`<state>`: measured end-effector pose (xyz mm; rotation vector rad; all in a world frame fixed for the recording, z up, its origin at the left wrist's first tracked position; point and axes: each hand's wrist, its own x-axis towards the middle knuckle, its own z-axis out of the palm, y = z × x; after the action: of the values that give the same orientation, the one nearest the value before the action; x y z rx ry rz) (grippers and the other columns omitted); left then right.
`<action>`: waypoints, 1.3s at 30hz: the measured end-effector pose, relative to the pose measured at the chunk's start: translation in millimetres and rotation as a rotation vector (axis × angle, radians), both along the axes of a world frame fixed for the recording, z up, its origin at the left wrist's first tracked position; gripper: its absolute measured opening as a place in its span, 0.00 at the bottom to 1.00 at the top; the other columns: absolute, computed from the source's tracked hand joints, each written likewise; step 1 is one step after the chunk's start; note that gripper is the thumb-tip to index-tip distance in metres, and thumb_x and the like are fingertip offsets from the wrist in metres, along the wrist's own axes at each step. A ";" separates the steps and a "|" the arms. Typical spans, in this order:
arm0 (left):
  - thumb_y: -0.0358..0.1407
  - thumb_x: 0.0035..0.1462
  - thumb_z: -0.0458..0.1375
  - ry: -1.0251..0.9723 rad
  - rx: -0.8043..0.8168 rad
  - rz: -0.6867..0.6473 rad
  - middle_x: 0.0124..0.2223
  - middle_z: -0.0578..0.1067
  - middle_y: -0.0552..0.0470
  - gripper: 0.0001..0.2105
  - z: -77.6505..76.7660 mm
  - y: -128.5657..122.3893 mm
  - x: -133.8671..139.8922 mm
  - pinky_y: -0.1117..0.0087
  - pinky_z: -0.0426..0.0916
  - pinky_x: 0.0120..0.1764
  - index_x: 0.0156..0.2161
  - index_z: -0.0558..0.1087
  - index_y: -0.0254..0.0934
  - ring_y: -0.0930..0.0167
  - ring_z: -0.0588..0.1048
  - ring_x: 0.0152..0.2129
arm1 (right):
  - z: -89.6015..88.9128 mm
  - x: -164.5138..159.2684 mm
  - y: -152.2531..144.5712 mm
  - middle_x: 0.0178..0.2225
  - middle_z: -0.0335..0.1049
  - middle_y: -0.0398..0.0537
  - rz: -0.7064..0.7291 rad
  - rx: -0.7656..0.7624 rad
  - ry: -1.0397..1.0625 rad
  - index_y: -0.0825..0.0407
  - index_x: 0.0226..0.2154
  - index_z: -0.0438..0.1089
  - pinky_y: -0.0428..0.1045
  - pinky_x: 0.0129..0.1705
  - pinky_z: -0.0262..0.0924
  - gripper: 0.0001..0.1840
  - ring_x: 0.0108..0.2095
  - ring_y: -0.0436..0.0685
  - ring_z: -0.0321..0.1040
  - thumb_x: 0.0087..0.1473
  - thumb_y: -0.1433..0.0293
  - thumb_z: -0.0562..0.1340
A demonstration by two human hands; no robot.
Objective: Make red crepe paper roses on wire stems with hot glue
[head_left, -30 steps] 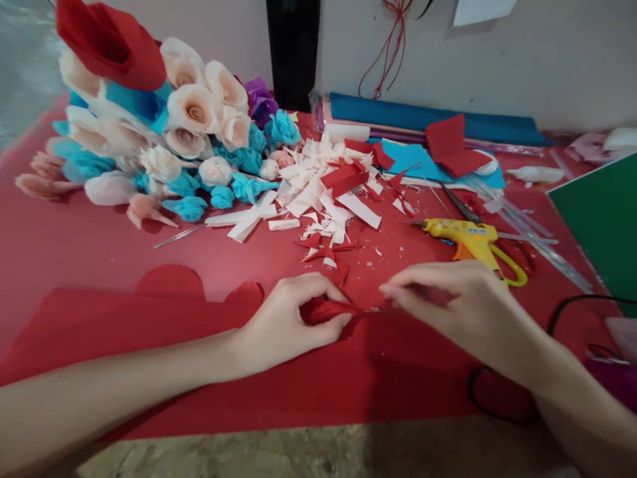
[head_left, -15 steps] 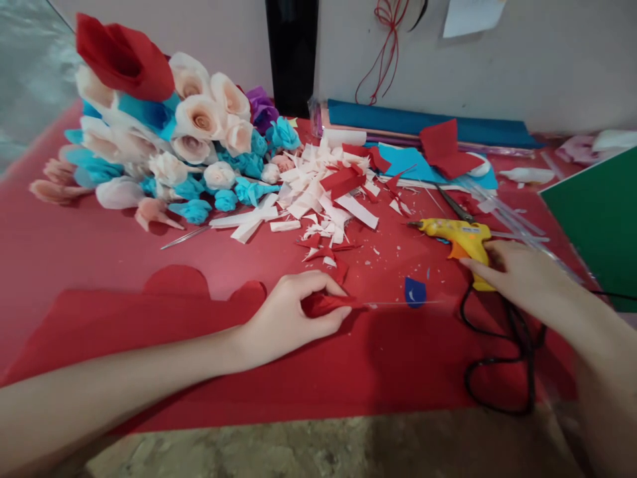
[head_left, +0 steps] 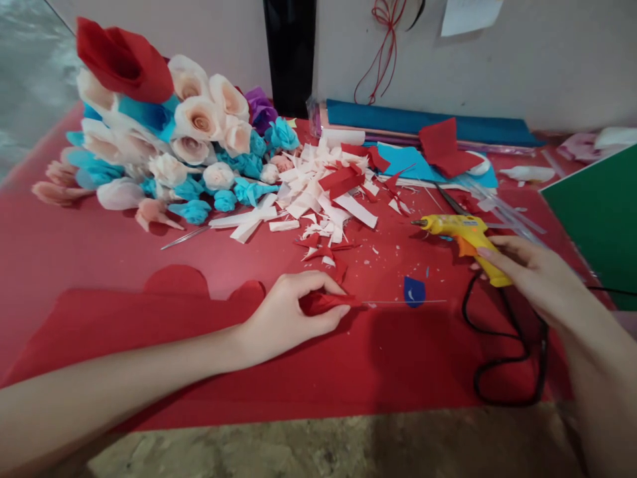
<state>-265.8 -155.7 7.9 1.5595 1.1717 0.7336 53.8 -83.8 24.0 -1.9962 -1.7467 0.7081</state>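
1. Head view: the left hand [head_left: 293,315] pinches a gathered red crepe-paper piece [head_left: 322,303] between thumb and fingertips, at the middle of the table [head_left: 114,252]; a thin wire [head_left: 434,301] runs out rightward from it.
2. The right hand [head_left: 540,275] grips the handle of a yellow glue gun [head_left: 460,230] — whether the trigger is squeezed, I cannot tell. Its nozzle points leftward, well apart from the red paper.
3. Finished, by the look of it: the peach, blue, purple and red paper flowers [head_left: 202,123] heaped at far left, beside white and red cuttings [head_left: 311,189].
4. Unfinished, I judge: the held piece — bunched at the wire, no glue visible. Two rounded red cutouts [head_left: 176,282] lie nearby.
5. Writing: the glue gun's label [head_left: 469,223] is too small to read.
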 end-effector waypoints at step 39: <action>0.33 0.48 0.60 -0.019 0.040 0.091 0.32 0.77 0.55 0.06 -0.1 2.3 -1.0 0.82 0.67 0.34 0.34 0.73 0.34 0.78 0.74 0.28 | 15.5 -65.1 -41.4 0.13 0.52 0.37 0.241 0.351 -0.413 0.50 0.22 0.56 0.42 0.11 0.47 0.26 0.12 0.46 0.48 0.40 0.43 0.54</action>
<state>-266.9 -153.4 7.8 1.5365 1.2273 0.8349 -11.3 -125.2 39.5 -1.7916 -2.1920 0.0360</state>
